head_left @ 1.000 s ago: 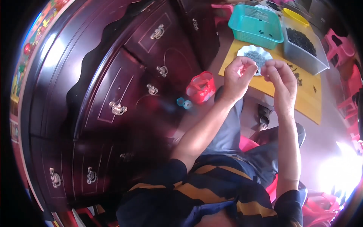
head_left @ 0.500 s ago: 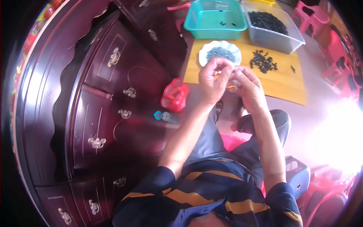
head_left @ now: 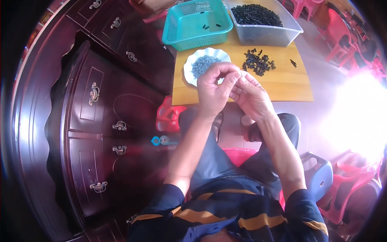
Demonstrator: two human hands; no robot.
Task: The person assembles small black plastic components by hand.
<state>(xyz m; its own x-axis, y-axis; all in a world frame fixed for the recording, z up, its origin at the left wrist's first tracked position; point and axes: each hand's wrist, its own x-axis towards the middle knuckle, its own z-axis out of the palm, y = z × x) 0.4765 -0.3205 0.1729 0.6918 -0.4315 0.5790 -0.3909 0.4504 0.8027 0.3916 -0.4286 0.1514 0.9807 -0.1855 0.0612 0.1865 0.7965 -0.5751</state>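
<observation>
My left hand [head_left: 217, 86] and my right hand [head_left: 254, 94] meet above the near edge of the wooden table [head_left: 278, 90]. Thumbs and forefingers of both are pinched together, tip against tip. Whatever sits between them is too small or too hidden to name. Just behind my left hand stands a white scalloped dish [head_left: 188, 68] heaped with small silvery pins [head_left: 204, 64], partly covered by my fingers. A loose pile of small black pieces [head_left: 258, 62] lies on the table beyond my right hand.
A teal basket [head_left: 197, 40] with a few black pieces stands at the back left. Beside it is a clear bin [head_left: 268, 35] full of black pieces. Two or so black pieces [head_left: 293, 63] lie apart at right. A dark cabinet [head_left: 133, 92] runs along the left; pink chairs [head_left: 336, 32] stand right.
The view has shifted, so the table and its contents appear further left. Both hands stay pinched together, and the right palm is turned a little more upward.
</observation>
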